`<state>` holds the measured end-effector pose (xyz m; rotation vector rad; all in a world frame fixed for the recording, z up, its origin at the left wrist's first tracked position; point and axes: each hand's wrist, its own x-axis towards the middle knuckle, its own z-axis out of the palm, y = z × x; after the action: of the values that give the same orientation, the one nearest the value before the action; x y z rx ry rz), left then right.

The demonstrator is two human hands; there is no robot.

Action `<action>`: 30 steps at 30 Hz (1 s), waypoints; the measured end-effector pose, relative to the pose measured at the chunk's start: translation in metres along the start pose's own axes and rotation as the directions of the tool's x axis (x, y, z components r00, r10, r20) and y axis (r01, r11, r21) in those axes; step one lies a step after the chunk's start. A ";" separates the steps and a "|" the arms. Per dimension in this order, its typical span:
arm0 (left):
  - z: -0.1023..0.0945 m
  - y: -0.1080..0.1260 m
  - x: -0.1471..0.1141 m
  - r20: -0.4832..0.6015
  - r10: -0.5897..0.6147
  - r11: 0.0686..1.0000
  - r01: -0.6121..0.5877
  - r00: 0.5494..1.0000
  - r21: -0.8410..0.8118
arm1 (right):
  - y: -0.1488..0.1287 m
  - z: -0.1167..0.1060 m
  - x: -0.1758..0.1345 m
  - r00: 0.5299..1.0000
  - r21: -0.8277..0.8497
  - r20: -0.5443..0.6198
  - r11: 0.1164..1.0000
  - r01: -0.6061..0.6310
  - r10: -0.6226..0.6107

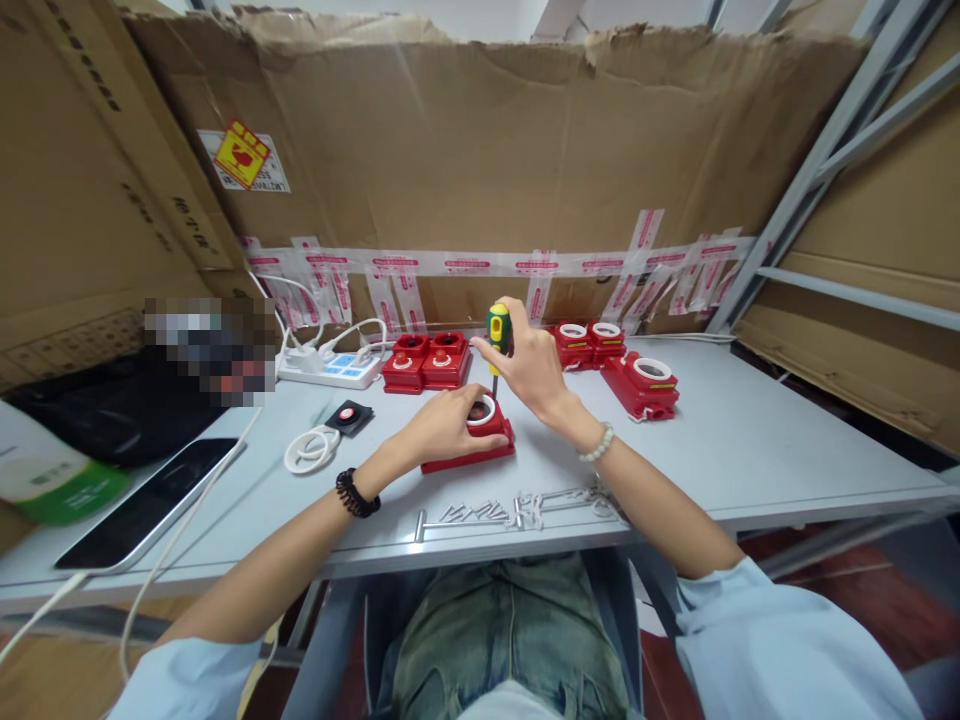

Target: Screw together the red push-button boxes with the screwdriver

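A red box-shaped housing [480, 455] with a white ring [486, 408] on top lies on the table in front of me. My left hand [450, 425] grips its near left side, thumb along the front and fingers over the top by the ring. Above it, my right hand [529, 365] is closed around the green and yellow handle of a screwdriver [497, 330]. The screwdriver stands upright, its shaft pointing down at the housing's far edge beside the ring. Whether the tip sits in a screw I cannot tell.
Two red units [427, 362] stand behind on the left, more red housings [641, 385] on the right. Several screws [487, 511] and metal T-shaped rods [420, 525] lie at the front edge. A power strip [330, 368], white cable coil [311, 450] and phone [150, 505] are left. Cardboard [487, 150] walls the back.
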<state>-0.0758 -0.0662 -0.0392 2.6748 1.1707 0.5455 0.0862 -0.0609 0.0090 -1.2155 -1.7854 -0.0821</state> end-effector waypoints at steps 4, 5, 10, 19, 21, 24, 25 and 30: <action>-0.001 0.000 -0.001 0.002 0.006 1.000 -0.006 1.000 -0.014 | 0.009 -0.011 0.010 0.987 0.253 0.149 0.967 0.021 -0.061; -0.002 0.000 -0.001 0.008 0.004 1.000 -0.004 1.000 -0.017 | 0.012 -0.015 0.013 0.971 0.357 0.204 0.933 0.042 -0.122; -0.007 -0.001 0.001 0.018 0.038 0.999 -0.037 0.999 -0.034 | 0.021 -0.020 0.018 0.903 0.629 0.363 0.776 -0.054 -0.232; -0.005 0.003 0.031 -0.194 -0.070 0.919 -0.012 0.978 -0.395 | 0.023 0.002 0.012 0.966 0.620 0.258 0.770 -0.148 -0.022; -0.004 0.003 0.032 -0.221 -0.092 0.921 -0.002 0.971 -0.391 | 0.022 0.004 0.010 0.977 0.589 0.215 0.799 -0.126 -0.004; -0.003 0.003 0.030 -0.253 -0.106 0.921 -0.001 0.962 -0.389 | 0.018 0.005 0.008 0.987 0.562 0.162 0.820 -0.113 0.026; -0.002 0.003 0.030 -0.267 -0.116 0.922 0.004 0.957 -0.388 | 0.017 0.005 0.008 0.987 0.561 0.158 0.821 -0.112 0.026; 0.003 -0.002 0.032 -0.343 -0.130 0.920 -0.016 0.930 -0.392 | 0.013 0.008 0.007 0.991 0.538 0.134 0.841 -0.064 -0.010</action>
<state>-0.0560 -0.0415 -0.0340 2.2472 1.0778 1.1689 0.0898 -0.0455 0.0039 -0.8422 -1.7352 0.5051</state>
